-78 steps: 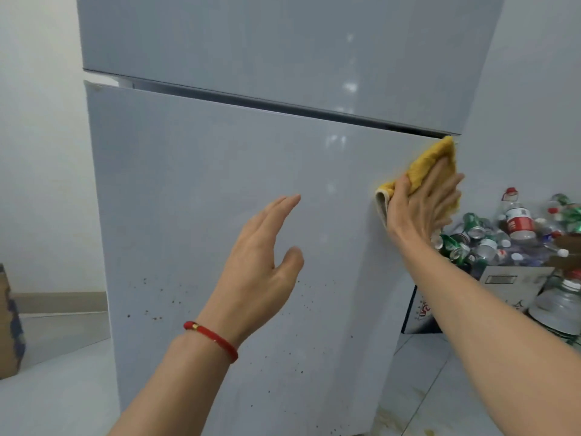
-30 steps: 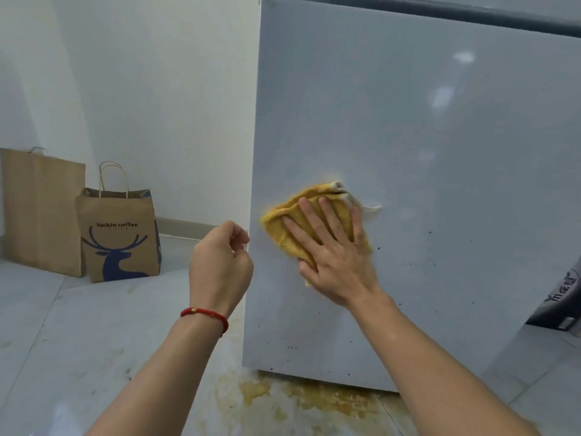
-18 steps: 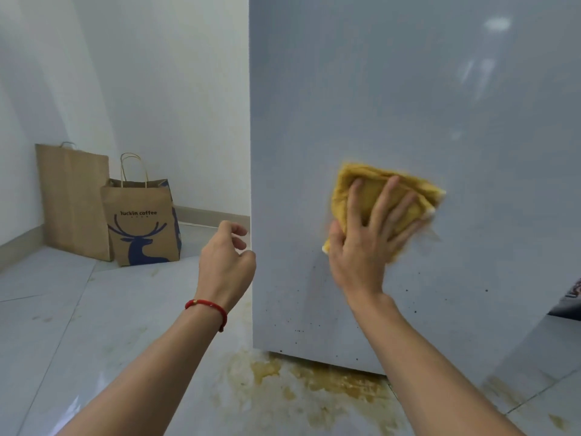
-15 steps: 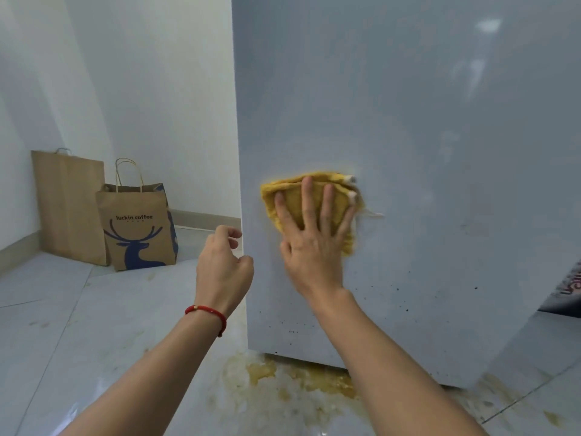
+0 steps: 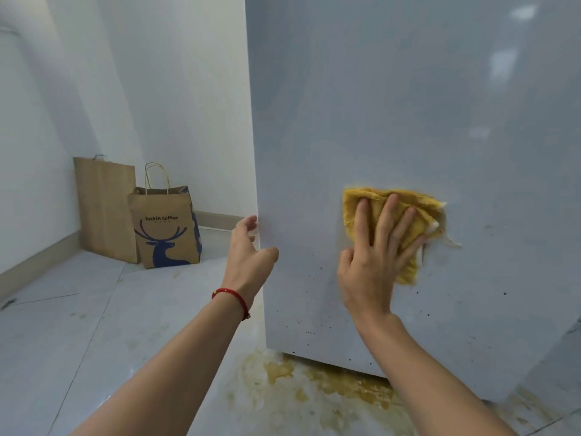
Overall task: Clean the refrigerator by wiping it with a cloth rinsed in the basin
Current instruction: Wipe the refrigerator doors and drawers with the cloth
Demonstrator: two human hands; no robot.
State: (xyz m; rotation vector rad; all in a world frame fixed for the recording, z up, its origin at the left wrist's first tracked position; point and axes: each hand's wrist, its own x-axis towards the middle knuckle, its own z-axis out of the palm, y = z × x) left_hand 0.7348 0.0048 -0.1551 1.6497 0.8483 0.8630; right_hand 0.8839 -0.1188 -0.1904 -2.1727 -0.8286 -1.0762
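Right hand (image 5: pixel 371 265): fingers flat, cloth (image 5: pixel 393 215) pressed on fridge door (image 5: pixel 377 105).
Left hand (image 5: pixel 248 256): loosely open, nothing held, possibly touching the door's left edge.

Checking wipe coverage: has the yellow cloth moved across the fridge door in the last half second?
Yes. The cloth under the right hand shifted right, away from the refrigerator door's left edge.

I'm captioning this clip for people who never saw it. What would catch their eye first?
First, the bright yellow cloth pressed flat against the pale grey refrigerator door by the right hand, with dark specks dotting the door below it. Next, the yellow-brown stain on the floor under the door, and the brown paper bag with a blue deer by the far wall.
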